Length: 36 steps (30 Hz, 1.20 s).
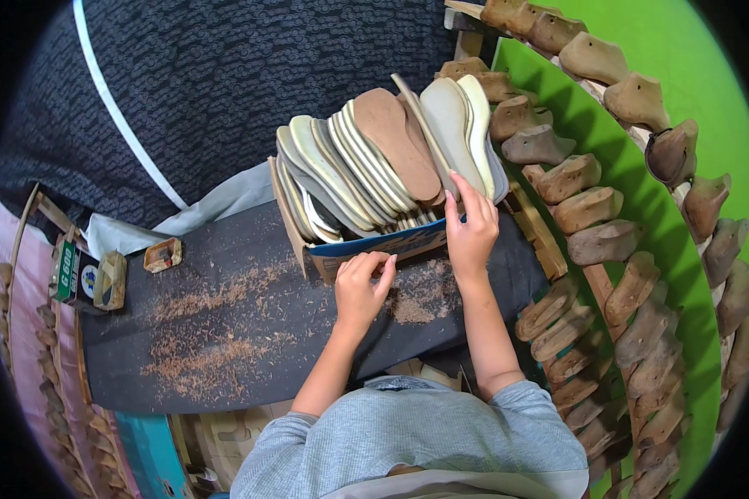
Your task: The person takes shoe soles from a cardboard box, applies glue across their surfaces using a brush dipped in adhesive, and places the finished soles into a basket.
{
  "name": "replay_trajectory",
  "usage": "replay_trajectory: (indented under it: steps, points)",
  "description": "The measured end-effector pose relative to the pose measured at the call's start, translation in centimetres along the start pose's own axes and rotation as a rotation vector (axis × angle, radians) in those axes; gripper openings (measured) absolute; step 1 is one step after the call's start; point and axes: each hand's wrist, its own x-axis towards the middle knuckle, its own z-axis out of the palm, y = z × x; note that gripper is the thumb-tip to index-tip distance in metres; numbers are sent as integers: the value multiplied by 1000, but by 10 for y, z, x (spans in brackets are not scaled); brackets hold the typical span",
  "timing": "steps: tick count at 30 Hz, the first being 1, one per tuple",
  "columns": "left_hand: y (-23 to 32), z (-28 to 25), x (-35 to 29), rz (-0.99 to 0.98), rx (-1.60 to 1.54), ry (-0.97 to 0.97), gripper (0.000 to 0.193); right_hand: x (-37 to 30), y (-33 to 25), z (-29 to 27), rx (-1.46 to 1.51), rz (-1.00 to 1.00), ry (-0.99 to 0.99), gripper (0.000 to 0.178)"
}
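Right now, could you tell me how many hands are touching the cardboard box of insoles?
2. The left hand rests on the front edge of the cardboard box; the right hand grips its right side beside the insoles. No other hands show; some could be hidden.

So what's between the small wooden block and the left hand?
In the head view, between the small wooden block and the left hand lies only dark mat strewn with reddish shavings.
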Motion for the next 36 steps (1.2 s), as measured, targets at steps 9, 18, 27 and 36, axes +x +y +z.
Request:
replay_trajectory:
  steps: [9,18,27,36]
  points:
    - [16,-30,-45,-218,-65,28,8,-12,-26,-27,110,-177,191,35]
    - [-2,-79,-103,-524,-732,235,33,-89,-105,-31,513,-400,-105,33]
    - [-48,-161,-108,-656,-1043,538,54,-140,-191,11,849,-596,-467,26]
    - [-138,-294,-112,-774,-1006,869,55,-182,-308,94,1015,-558,-678,26]
